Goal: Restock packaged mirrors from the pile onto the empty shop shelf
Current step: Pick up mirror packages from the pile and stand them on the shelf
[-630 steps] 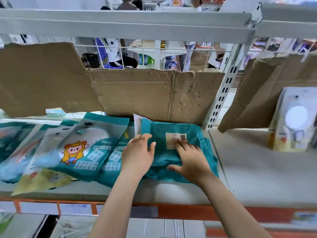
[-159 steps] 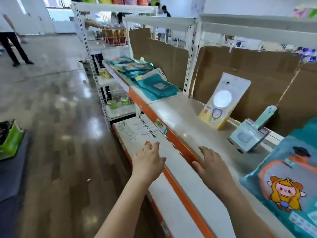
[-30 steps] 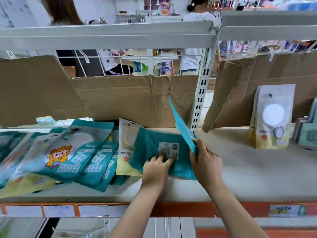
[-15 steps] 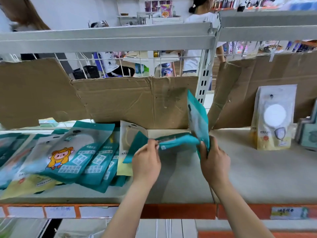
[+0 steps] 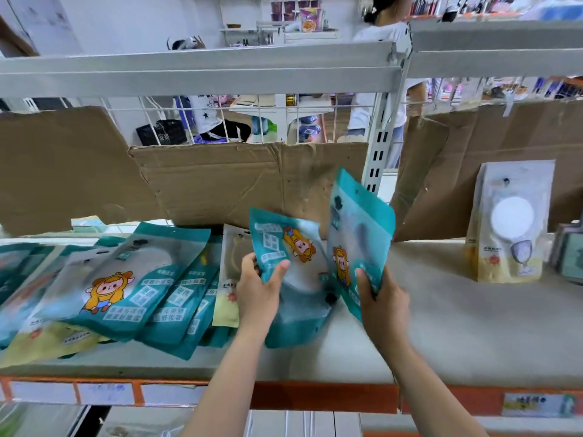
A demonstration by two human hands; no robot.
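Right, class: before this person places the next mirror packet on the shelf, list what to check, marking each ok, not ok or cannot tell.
1. Right hand grips the upright teal plastic mirror packet: ok.
2. Left hand grips a second teal plastic packet: ok.
3. Second packet right way up: not ok, upside down.
4. Grey shelf board to the right has room: ok.
5. Brown cardboard backing there to lean on: ok.
6. Mirrors undamaged: cannot tell.

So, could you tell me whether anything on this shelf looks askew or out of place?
Yes: the teal packets on the left lie slumped in an overlapping fan, not standing like the yellow packet at right. The teal packet in the left hand appears upside down, its hanging end lowest.
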